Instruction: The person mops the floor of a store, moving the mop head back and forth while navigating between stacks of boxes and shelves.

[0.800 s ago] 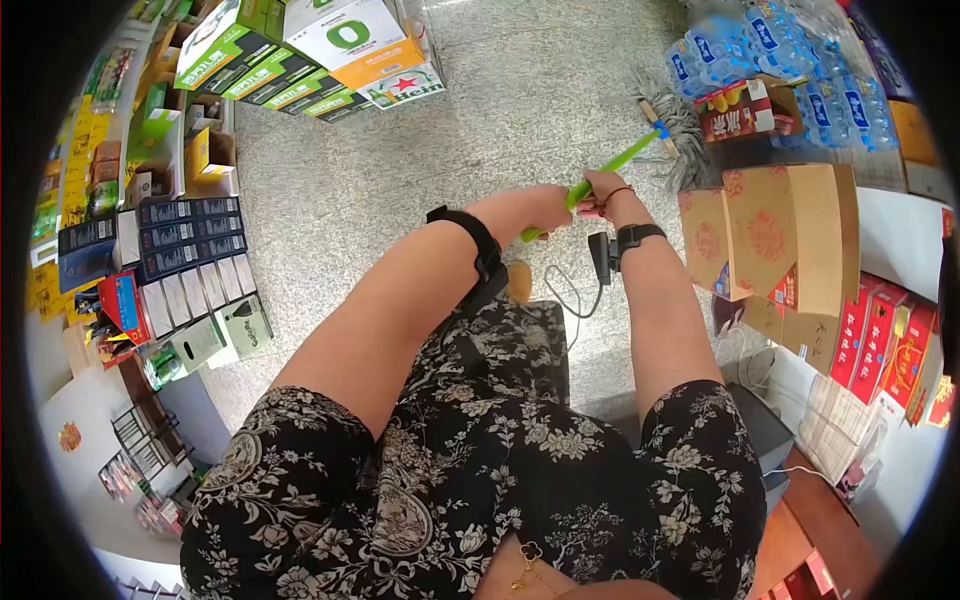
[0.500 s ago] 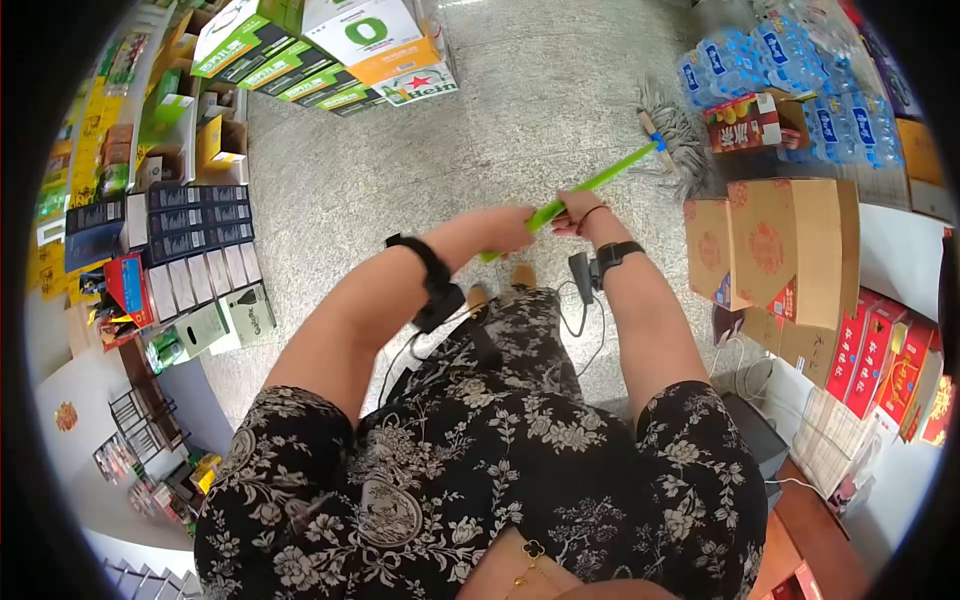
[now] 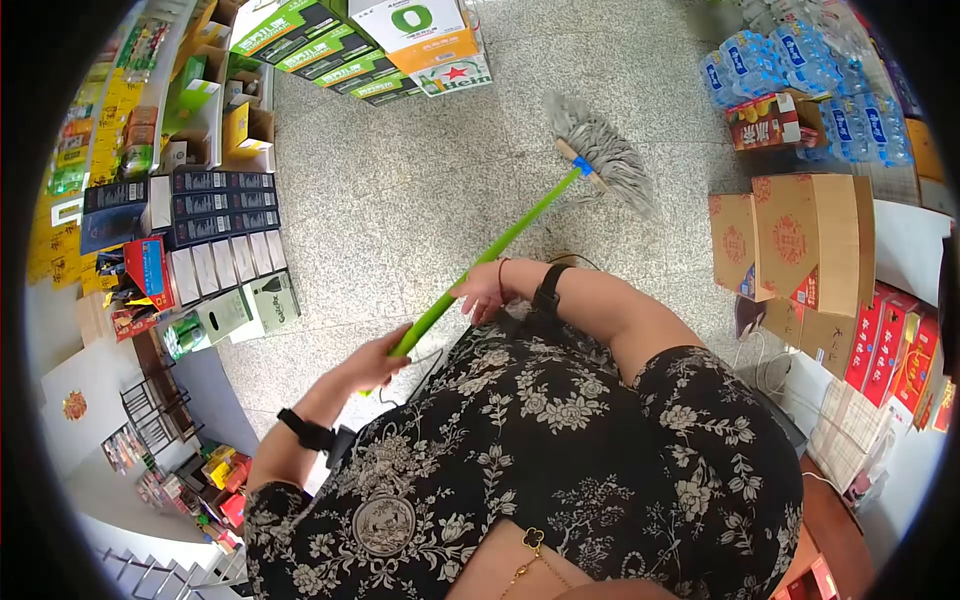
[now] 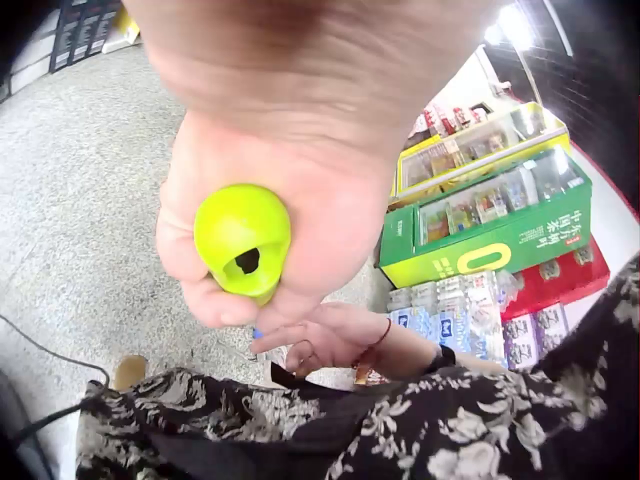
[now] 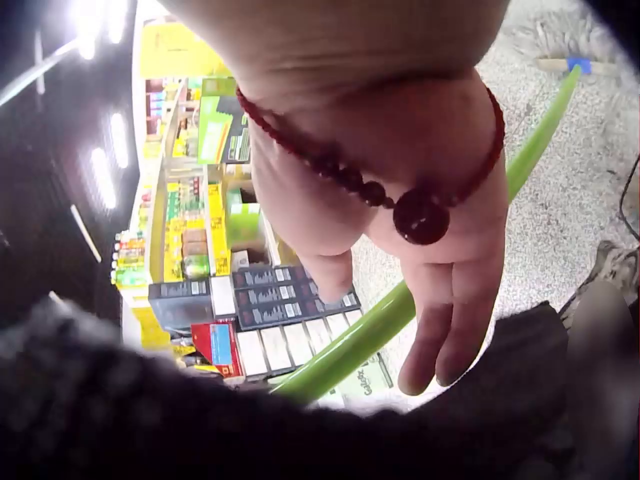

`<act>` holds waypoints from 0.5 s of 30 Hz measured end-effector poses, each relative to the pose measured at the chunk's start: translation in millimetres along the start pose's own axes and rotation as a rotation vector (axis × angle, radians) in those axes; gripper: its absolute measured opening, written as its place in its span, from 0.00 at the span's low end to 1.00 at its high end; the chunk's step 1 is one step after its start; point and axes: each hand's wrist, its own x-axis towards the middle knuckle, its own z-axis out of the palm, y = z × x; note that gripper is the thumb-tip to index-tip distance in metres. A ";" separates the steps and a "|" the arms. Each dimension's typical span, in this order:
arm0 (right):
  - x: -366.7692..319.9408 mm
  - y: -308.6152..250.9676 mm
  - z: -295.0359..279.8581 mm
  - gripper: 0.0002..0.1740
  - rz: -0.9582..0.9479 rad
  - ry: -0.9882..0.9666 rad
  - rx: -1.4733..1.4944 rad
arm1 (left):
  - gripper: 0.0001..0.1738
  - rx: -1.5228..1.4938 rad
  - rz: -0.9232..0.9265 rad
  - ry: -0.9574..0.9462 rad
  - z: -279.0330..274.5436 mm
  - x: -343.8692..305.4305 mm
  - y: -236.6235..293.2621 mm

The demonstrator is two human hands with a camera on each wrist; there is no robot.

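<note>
A mop with a lime-green handle [image 3: 520,225] slants across the head view, its grey string head [image 3: 615,160] lying on the speckled floor. My left hand [image 3: 372,362] grips the handle near its upper end, low by my left side. In the left wrist view the rounded green end cap [image 4: 242,235] sticks out of the left fist. Farther down the handle is my right hand [image 3: 482,290], wearing a red bead bracelet. In the right wrist view its fingers [image 5: 450,320] hang fairly straight, with the handle passing between them and the thumb.
Stacked drink cartons [image 3: 415,40] stand at the far side. Shelves and dark boxes [image 3: 225,208] line the left. Brown cartons [image 3: 800,240] and wrapped water bottles [image 3: 845,125] stand along the right. A thin cable [image 4: 50,350] trails near my feet.
The mop head has swept from beside the right-hand goods leftward to the middle of the floor. Both hands have swung left and closer to my body, and the right fingers have loosened.
</note>
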 end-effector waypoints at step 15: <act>-120.4 -20.1 -202.9 0.25 -0.118 0.518 -0.021 | 0.32 -0.130 0.346 0.084 -6.5 153.4 222.7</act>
